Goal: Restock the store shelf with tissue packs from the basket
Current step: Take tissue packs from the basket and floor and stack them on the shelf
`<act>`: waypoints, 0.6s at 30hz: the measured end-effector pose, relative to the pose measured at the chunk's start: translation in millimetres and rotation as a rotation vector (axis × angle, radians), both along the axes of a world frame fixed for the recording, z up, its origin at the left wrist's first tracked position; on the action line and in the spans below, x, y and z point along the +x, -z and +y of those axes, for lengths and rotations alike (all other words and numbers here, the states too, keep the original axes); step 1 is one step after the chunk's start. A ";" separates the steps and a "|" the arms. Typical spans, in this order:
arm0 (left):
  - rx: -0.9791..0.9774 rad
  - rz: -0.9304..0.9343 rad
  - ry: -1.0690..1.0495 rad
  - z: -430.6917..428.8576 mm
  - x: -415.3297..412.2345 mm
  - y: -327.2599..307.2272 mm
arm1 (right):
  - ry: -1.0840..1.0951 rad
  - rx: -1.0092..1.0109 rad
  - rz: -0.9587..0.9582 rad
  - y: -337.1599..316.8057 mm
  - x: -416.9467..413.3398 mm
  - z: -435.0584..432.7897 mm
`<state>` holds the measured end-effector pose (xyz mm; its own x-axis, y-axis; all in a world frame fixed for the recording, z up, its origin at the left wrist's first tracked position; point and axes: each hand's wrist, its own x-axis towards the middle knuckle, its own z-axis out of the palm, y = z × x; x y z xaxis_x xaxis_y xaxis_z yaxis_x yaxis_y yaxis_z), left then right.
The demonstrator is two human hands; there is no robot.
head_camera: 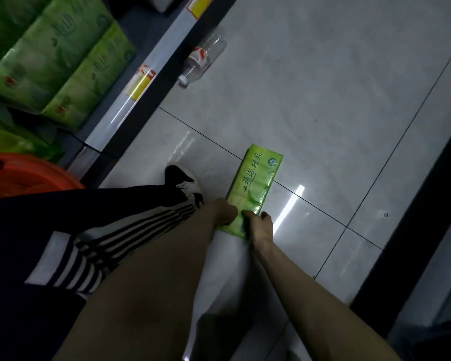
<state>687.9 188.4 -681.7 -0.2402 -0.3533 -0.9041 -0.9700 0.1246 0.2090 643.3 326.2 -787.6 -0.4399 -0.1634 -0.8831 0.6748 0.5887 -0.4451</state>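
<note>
Left hand (224,212) and right hand (262,227) both grip the near end of the green tissue pack (255,183), which points to 1 o'clock over the floor tiles. Stocked shelf (151,61) at 10 o'clock, orange basket (24,175) at 9

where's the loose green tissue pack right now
Centre of the head view: the tissue pack is down by the floor tiles, just right of the shoe, its near end gripped by the left hand and right hand.

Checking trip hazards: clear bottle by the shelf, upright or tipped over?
Tipped over. The clear bottle lies on its side on the floor beside the shelf.
</note>
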 end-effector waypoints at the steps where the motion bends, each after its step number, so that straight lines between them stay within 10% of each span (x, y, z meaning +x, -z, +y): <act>1: 0.041 0.023 -0.008 -0.7 0.1 -2.5 | 0.020 -0.001 -0.028 2.1 -0.5 -0.1; 8: 0.056 0.118 -0.241 -5.2 -0.3 10.2 | 0.231 -0.254 -0.217 -64.7 -8.0 3.2; 18: 0.104 0.207 -0.246 -29.6 -44.3 -141.2 | 0.197 -0.596 -0.127 -156.6 -54.3 -5.8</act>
<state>643.6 158.8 -540.5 -0.3414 -0.3319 -0.8794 -0.9041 -0.1398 0.4038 588.9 320.5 -631.0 -0.4096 -0.5695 -0.7127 0.8140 0.1246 -0.5674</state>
